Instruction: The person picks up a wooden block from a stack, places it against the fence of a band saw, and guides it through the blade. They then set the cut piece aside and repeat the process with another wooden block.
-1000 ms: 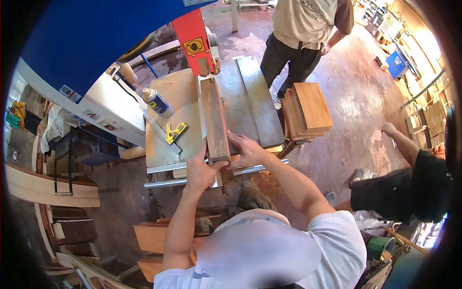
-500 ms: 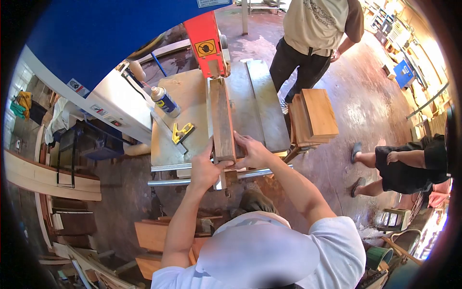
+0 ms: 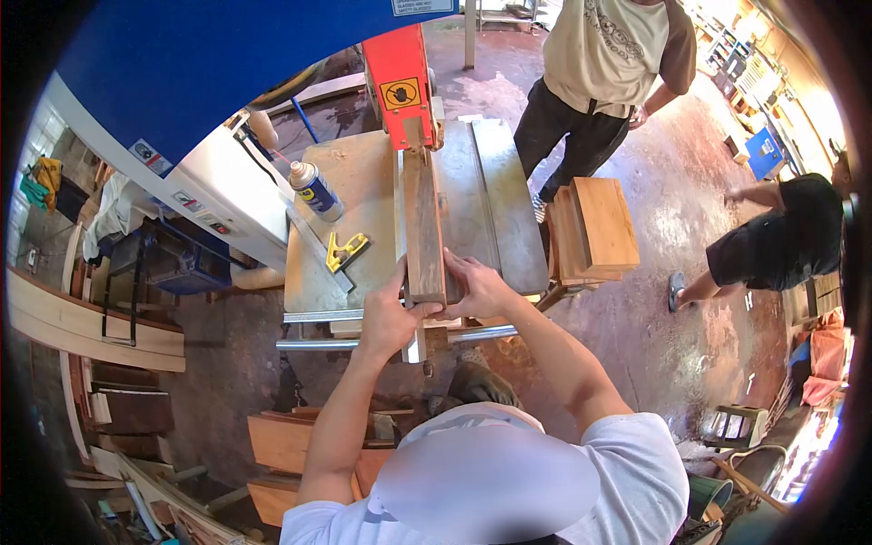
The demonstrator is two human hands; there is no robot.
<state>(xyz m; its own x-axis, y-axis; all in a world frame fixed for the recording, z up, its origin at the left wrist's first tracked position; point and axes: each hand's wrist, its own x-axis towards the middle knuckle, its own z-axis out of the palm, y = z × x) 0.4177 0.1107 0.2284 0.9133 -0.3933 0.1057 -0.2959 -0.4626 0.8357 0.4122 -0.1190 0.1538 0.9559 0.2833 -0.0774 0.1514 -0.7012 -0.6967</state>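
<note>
A long wooden block (image 3: 424, 227) lies lengthwise on the saw table (image 3: 363, 163), its far end beneath the red blade guard (image 3: 397, 77). My left hand (image 3: 392, 313) grips the block's near end from the left, thumb across the end face. From the right, my right hand (image 3: 477, 289) holds the same end, with its fingers along the side. The blade itself is hard to make out. Left of the block are a yellow-handled square (image 3: 345, 252) and a spray can (image 3: 315, 193).
A stack of wooden boards (image 3: 604, 227) stands right of the table. One person (image 3: 581, 109) stands behind it; another person (image 3: 781, 232) is at the far right. Metal rails (image 3: 309, 344) cross the table's front. More boards (image 3: 286, 443) lie at lower left.
The person at the far right has moved up and away in the view. The view has shifted slightly. Both my hands remain on the block, with little visible movement against the table.
</note>
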